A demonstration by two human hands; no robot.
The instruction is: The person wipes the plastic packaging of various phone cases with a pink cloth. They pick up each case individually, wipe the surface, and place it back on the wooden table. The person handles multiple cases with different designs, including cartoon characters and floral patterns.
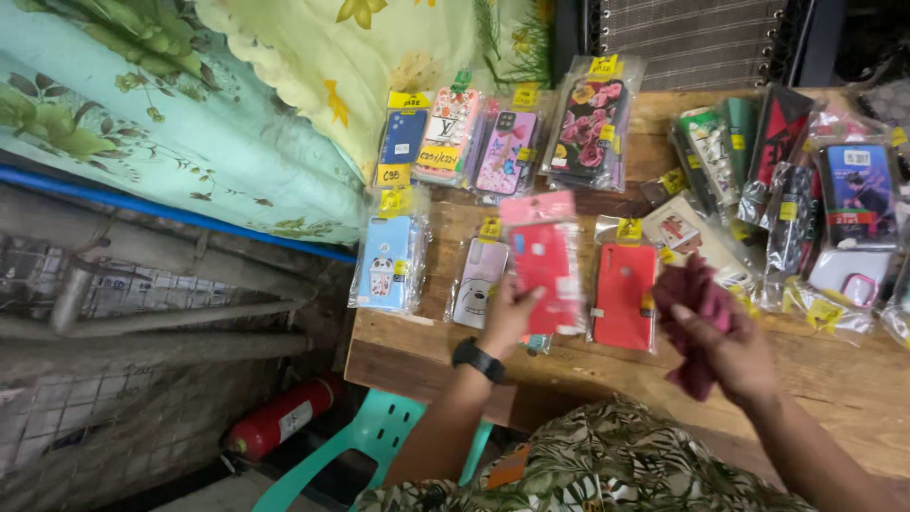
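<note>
1. Your leafy shirt (607, 465) fills the bottom of the view, closest of all; just past it is the wooden table (853, 389) and your two hands.
2. Your left hand (507, 318), with a black watch (477, 359) on the wrist, is pinched shut on a red phone case in a clear bag (545, 265); you hold it up just above the table edge.
3. Your right hand (735, 356) is squeezed around a dark red cloth (697, 303); it sits to the right of the red case, a little apart; your two hands do not touch.
4. What could go wrong, I think: the clear bag looks slippery and you only hold its bottom edge; it could slide out and fall past the table edge to the floor.
5. The cloth hangs loose; if you swing it low it could knock the orange-red case (624, 296) that lies between your hands.
6. To the left of the red case lie a white bear case (479, 283) and a light blue panda case (389, 261); behind it is a row with a dark blue case (403, 137) and a flowery pink case (590, 123); a thick pile of more cases (806, 209) sits far to its right.
7. The table is crowded, so little bare wood is left for putting the case down.
8. Below the table, left of the red case, you can see a teal plastic chair (374, 436) and a red fire extinguisher (280, 417); flowery curtains (190, 114) hang behind.
</note>
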